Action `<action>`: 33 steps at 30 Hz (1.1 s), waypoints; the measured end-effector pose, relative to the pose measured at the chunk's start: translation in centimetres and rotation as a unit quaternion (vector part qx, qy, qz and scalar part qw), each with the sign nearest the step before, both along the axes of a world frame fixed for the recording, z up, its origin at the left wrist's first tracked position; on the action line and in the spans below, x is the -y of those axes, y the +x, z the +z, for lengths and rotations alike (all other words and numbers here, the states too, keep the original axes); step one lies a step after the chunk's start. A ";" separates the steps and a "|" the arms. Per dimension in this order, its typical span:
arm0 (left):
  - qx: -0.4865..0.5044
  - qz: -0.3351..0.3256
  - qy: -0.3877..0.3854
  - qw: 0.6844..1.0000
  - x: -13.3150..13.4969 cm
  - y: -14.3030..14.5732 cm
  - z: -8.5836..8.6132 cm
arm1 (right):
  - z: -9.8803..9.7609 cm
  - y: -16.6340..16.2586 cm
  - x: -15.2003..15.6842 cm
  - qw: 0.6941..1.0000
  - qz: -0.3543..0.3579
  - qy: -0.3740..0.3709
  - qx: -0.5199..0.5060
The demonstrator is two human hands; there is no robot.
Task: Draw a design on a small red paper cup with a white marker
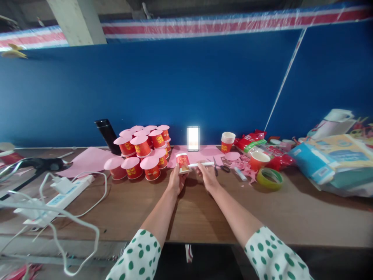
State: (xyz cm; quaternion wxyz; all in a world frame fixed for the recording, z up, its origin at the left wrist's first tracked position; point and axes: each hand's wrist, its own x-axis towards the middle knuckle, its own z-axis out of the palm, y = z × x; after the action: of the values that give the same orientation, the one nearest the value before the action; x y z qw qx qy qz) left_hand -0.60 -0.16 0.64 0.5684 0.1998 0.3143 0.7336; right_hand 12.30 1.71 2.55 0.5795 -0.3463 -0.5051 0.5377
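My left hand [176, 181] is closed around a small red paper cup [182, 158], which is tilted. In my right hand [208, 176] is a slim white pen-shaped stick [205, 164], pinched between the fingers. Its left tip reaches the cup's lower rim; whether it touches cannot be made out. Behind both hands lies a sheet of pink paper [214, 151]. Scissors [223, 168] with dark handles rest just right of my right hand. Left of my left hand stand several red cups [134, 171] topped with pink paper discs [141, 140], some stacked two high.
On the right are nested paper cups [227, 142], pink scraps [247, 165], yellow-green tape [269, 179], red packaging [252, 140] and a blue-and-yellow package [335, 159]. A power strip [64, 200] with looping white cables lies left, near a black bottle [107, 134]. A blue partition [175, 85] borders the table's back.
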 end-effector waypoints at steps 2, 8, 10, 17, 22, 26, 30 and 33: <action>0.000 0.000 0.004 1.000 0.0 0.0 0.0 | 0.0 0.0 0.0 1.000 0.002 0.001 0.002; -0.020 -0.005 0.007 1.000 0.1 -0.1 -0.1 | 0.0 0.0 0.1 1.000 0.007 0.011 0.006; -0.023 0.001 0.005 1.000 0.0 -0.1 -0.2 | 0.0 0.0 0.1 1.000 0.005 0.013 0.007; -0.023 0.000 0.006 1.000 -0.1 -0.1 -0.3 | 0.0 0.0 0.0 1.000 0.002 0.009 0.010; -0.019 0.004 0.009 1.000 -0.1 -0.1 -0.2 | -0.1 0.0 -0.1 1.000 -0.005 0.010 0.007; -0.026 0.004 0.006 1.000 0.1 0.0 0.0 | -0.1 -0.1 0.0 1.000 0.000 0.014 0.005; -0.038 -0.001 0.017 0.999 0.2 0.1 0.2 | 0.0 0.0 0.0 1.000 0.000 0.018 0.002; -0.047 -0.002 0.022 0.999 0.2 0.1 0.2 | 0.0 0.0 0.1 1.000 -0.002 0.016 0.003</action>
State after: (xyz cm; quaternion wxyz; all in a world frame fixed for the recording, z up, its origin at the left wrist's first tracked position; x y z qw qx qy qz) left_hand -0.48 -0.40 0.80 0.5496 0.2474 0.3240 0.7292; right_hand 12.27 1.66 2.53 0.5845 -0.3392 -0.5150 0.5274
